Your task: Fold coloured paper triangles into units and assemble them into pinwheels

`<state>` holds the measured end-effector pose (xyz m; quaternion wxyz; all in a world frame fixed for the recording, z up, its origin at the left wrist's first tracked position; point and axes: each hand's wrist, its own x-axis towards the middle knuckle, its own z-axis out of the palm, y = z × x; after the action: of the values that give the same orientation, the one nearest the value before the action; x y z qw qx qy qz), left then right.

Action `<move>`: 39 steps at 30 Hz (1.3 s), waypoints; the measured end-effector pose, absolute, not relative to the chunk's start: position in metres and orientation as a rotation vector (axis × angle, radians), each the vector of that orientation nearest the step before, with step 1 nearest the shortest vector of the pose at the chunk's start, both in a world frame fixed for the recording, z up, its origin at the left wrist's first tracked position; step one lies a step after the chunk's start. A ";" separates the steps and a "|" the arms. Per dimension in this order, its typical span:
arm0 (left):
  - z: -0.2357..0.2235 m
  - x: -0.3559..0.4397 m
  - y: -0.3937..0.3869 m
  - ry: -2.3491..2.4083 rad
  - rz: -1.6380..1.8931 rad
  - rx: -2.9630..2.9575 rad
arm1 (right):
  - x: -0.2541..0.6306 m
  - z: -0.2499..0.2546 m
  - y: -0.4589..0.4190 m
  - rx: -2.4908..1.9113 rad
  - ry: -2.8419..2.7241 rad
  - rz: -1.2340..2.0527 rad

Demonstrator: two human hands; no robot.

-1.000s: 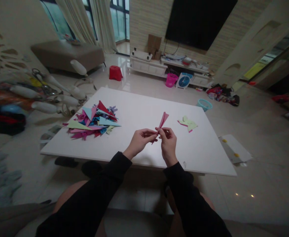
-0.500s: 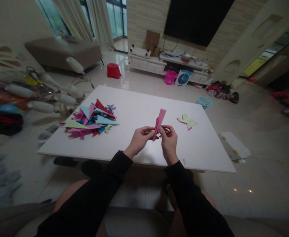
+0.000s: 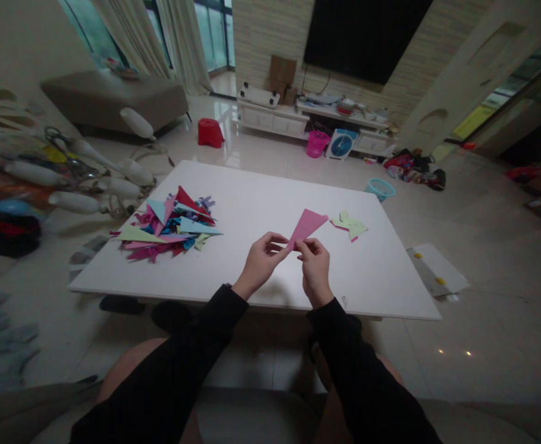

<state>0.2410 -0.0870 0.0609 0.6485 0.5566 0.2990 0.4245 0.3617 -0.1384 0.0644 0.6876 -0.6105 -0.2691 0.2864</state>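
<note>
A pink folded paper (image 3: 308, 224), shaped like a paper plane, is pinched at its narrow end between both hands above the table. My left hand (image 3: 265, 258) closes its thumb and fingers on the tip from the left. From the right, my right hand (image 3: 314, 262) grips the same end, thumb and forefinger on the paper. The paper's wide end points away to the upper right. Close beyond it lie light green folded paper pieces (image 3: 348, 226), with a bit of pink under them. On the table's left side is a pile of many-coloured folded papers (image 3: 169, 225).
Both hands are over a white table (image 3: 247, 191). Past its far edge stand a red stool (image 3: 210, 133), a pink bucket (image 3: 317, 144) and a blue basket (image 3: 380, 188). A lamp with several white arms (image 3: 74, 202) is near the left edge.
The pink folded paper has turned in the hands: it was seen narrow and edge-on, and now its broad flat face shows, its wide end swung to the right. Both hands stay nearly in place.
</note>
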 end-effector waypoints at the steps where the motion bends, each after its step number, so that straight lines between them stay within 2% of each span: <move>1: 0.062 0.240 -0.089 0.693 0.983 1.339 | 0.362 0.064 -0.139 -1.373 -0.601 0.644; 14: 0.062 0.240 -0.097 0.738 0.994 1.523 | 0.359 0.060 -0.141 -1.362 -0.765 0.640; 22: 0.060 0.243 -0.087 0.638 0.967 1.154 | 0.356 0.066 -0.140 -1.236 -0.753 0.722; 39: 0.056 0.244 -0.085 0.595 0.896 0.757 | 0.355 0.066 -0.137 -1.181 -0.494 0.811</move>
<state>0.2440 -0.0853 0.0560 0.7913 0.3519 0.2767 0.4165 0.3552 -0.1371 0.0659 0.7264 -0.5355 -0.2241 0.3679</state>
